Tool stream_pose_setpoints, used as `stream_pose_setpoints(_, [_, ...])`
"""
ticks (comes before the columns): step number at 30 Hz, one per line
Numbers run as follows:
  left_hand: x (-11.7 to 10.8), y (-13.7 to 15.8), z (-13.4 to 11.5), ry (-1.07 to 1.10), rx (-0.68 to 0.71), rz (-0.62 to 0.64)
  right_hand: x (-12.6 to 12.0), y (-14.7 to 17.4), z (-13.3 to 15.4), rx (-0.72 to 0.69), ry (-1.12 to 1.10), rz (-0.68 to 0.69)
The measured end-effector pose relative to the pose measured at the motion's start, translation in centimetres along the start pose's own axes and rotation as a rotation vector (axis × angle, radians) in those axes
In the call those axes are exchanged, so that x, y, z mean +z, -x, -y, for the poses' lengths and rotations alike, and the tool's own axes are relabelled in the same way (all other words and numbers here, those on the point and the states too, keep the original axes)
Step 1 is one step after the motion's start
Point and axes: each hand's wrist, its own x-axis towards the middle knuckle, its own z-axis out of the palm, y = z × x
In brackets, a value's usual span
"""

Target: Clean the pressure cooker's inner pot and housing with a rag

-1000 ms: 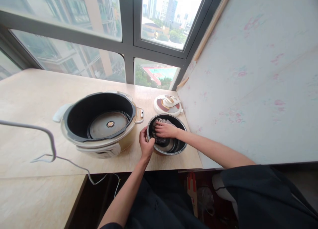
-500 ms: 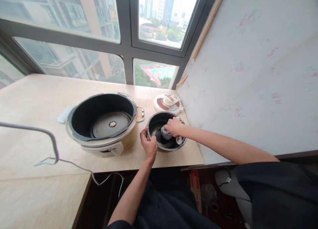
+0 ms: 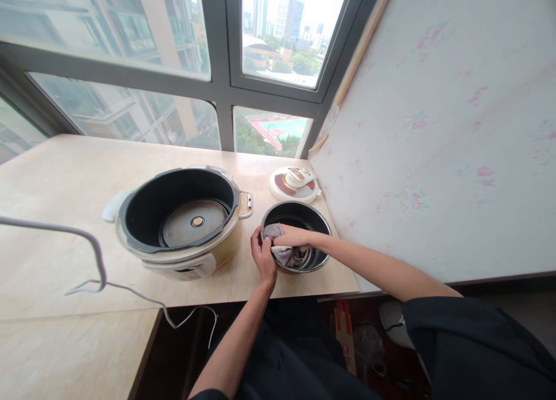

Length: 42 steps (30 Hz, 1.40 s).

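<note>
The left hand (image 3: 263,257) is gripping the left rim of a dark pot (image 3: 305,213) on the desk (image 3: 78,186), and the right hand (image 3: 290,237) is holding a greyish cloth (image 3: 285,256) inside it. A wide cooker body (image 3: 182,219) is standing to the left, and a white-and-brown lid (image 3: 294,186) is lying behind the pot.

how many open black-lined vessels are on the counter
2: the large cooker on the left, and the smaller pot to its right, with the left hand at its rim and the right hand on a cloth inside. Neither is hidden.
</note>
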Motion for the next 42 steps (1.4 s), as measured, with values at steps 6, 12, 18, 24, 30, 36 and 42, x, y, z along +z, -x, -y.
stream_pose_setpoints(6, [-0.3,-0.2,0.1,-0.045,-0.026,0.061,1.6,-2.2,0.2,-0.031,-0.227,-0.308])
stream_pose_setpoints(12, [-0.7,-0.5,0.0,-0.064,-0.02,0.077,0.5,-2.3,-0.2,0.238,0.26,-0.68])
stream_pose_setpoints(18, [-1.4,-0.9,0.1,-0.128,0.072,0.093,-1.6,0.2,-0.7,0.18,0.936,-0.603])
stream_pose_setpoints(24, [-1.1,-0.8,0.0,-0.165,0.099,0.039,-3.3,2.8,-0.5,0.435,0.855,-0.529])
stream_pose_setpoints(30, [-0.9,-0.9,-0.5,-0.15,0.054,0.045,-5.7,6.7,-0.8,0.324,0.416,-0.304])
stream_pose_setpoints(36, [-1.2,-1.1,-0.6,-0.204,0.066,0.081,-4.9,12.4,-3.9,0.138,-0.395,-0.546])
stream_pose_setpoints(42, [-1.6,-1.3,-1.0,-0.271,0.086,0.133,3.3,16.4,-9.2,0.123,-0.774,-1.109])
